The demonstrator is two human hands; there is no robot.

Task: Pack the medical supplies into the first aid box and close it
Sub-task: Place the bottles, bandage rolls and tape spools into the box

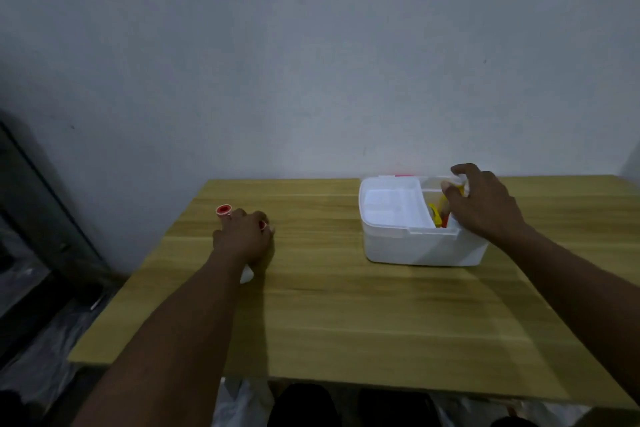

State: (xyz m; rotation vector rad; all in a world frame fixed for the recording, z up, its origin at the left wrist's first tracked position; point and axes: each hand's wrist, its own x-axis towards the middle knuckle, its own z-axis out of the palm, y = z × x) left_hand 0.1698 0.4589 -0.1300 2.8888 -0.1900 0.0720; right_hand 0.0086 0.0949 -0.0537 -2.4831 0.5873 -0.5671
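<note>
The white first aid box [415,246] stands open on the right half of the wooden table [346,315]. A white inner tray [388,204] fills its left part. Yellow and orange supplies [437,215] stick up in its right compartment. My right hand [485,208] hovers over that compartment, fingers pinched on a small white and yellow item [463,186]. My left hand [244,239] rests on the table at the left, fingers curled over white rolls with red cores [223,210]. One more white piece [246,274] shows under the wrist; the rest is hidden.
A grey wall rises right behind the table's far edge. A small pink part [403,175] peeks over the box's back rim. Dark furniture [41,218] and plastic sheeting [38,367] lie off the table's left side. Bare wood spans the table's front half.
</note>
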